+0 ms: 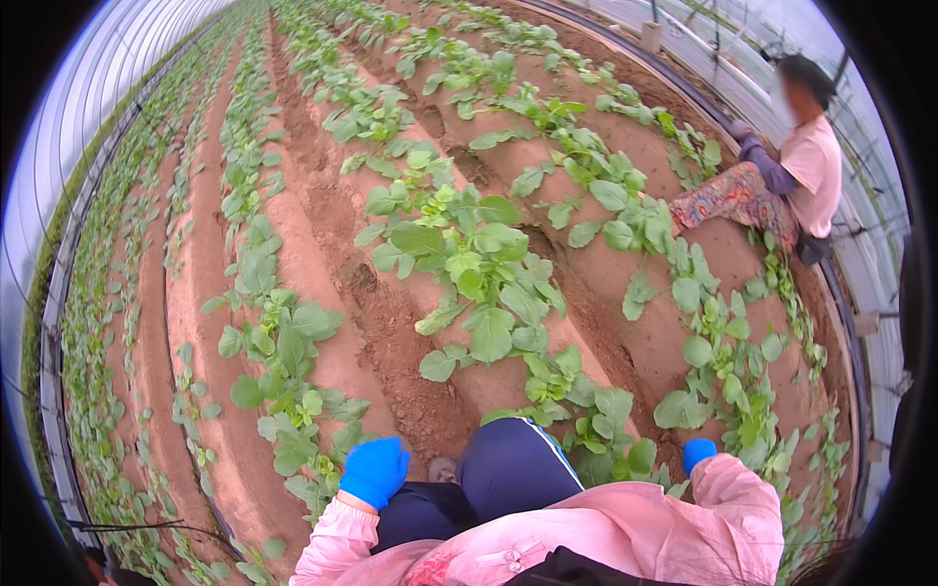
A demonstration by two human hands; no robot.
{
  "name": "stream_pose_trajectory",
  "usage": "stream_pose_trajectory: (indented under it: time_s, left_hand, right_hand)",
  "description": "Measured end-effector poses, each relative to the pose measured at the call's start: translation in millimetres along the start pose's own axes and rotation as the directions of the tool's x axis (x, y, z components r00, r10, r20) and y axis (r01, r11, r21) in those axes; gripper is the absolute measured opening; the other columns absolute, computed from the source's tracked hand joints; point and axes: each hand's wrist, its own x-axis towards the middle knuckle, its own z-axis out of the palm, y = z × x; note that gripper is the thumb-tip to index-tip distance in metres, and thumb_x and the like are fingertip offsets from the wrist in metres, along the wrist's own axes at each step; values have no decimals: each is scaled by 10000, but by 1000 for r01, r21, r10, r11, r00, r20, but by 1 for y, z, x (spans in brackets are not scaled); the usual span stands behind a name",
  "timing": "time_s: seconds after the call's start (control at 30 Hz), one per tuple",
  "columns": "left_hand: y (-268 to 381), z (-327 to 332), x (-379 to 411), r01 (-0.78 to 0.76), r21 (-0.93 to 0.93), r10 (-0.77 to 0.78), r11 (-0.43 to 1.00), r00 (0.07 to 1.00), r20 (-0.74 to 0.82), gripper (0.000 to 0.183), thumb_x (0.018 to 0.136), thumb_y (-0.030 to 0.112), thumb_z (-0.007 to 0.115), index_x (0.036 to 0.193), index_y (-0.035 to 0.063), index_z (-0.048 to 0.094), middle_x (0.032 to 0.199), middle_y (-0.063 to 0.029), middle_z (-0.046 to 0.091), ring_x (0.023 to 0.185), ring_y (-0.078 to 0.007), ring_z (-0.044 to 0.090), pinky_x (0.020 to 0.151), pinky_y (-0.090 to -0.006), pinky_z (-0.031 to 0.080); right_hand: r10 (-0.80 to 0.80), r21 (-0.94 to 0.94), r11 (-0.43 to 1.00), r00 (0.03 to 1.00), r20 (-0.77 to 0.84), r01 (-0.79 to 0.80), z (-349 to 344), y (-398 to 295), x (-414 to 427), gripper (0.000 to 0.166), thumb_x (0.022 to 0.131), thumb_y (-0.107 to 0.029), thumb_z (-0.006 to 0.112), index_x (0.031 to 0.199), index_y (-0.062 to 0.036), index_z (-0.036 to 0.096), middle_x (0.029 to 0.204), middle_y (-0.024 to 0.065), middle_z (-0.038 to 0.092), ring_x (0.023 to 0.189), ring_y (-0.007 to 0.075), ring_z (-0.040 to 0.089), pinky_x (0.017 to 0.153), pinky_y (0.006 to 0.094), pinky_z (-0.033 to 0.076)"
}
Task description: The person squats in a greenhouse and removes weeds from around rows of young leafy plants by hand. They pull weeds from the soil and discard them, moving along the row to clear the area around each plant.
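My left hand (375, 472), in a blue glove, is beside my dark trouser leg, over a row of leafy green plants (297, 432). Its back faces me and the fingers curl away, so the palm is hidden. On the other side, only a small part of my blue-gloved right hand (698, 454) shows past the pink sleeve; its fingers cannot be made out. Close to it are broad leaves (683, 409) of another row. Between my hands, the nearest plants (597, 425) of the middle row reach my bent knee (513, 458).
Reddish soil furrows (418, 388) run between raised beds covered in film (308, 256). A person (810, 157) in a pink top sits at the right, by the side rail (692, 84) of the plastic tunnel. Curved tunnel ribs (80, 132) line the left.
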Motion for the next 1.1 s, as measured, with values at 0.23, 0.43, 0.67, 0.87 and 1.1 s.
stream_pose_trajectory:
  time_s: [0.23, 0.43, 0.67, 0.87, 1.1]
  left_hand:
    - [31, -3, -55, -26, 74, 37, 997, 988, -151, 231, 803, 307, 554, 786, 78, 570, 695, -137, 593, 634, -316, 593, 559, -430, 455]
    - [75, 1, -100, -26, 136, 51, 990, 982, -183, 233, 799, 298, 564, 811, 65, 570, 717, -136, 589, 636, -312, 586, 567, -422, 450]
    - [108, 8, -128, -6, 226, 47, 974, 983, -176, 265, 797, 309, 578, 894, 63, 574, 725, -129, 588, 645, -302, 587, 570, -408, 447]
    - [115, 9, -131, -46, 218, 104, 975, 959, -263, 241, 791, 296, 589, 830, 60, 563, 703, -143, 583, 636, -313, 584, 557, -424, 443]
    - [101, 17, -99, -148, 54, 157, 988, 952, -262, 234, 803, 267, 570, 749, 45, 526, 713, -189, 581, 658, -381, 567, 572, -466, 444]
  right_hand:
    - [16, 95, 995, 983, -183, 2, -27, -22, -36, 144, 730, -186, 590, 792, -110, 695, 821, 126, 664, 759, 297, 646, 640, 404, 515]
    - [95, 188, 981, 976, -195, -58, 24, -12, -63, 141, 722, -205, 589, 750, -119, 698, 785, 131, 659, 715, 313, 638, 601, 414, 507]
    - [140, 243, 968, 945, -295, -67, 42, -16, -80, 131, 727, -150, 568, 738, -103, 689, 752, 122, 659, 705, 299, 641, 586, 406, 500]
    - [176, 317, 945, 936, -305, -74, 48, -19, -88, 137, 734, -151, 562, 743, -95, 686, 749, 122, 658, 704, 297, 640, 584, 404, 499]
    - [238, 296, 946, 907, -347, -135, 71, -18, -79, 136, 742, -162, 565, 742, -101, 688, 782, 130, 657, 726, 309, 641, 605, 415, 509]
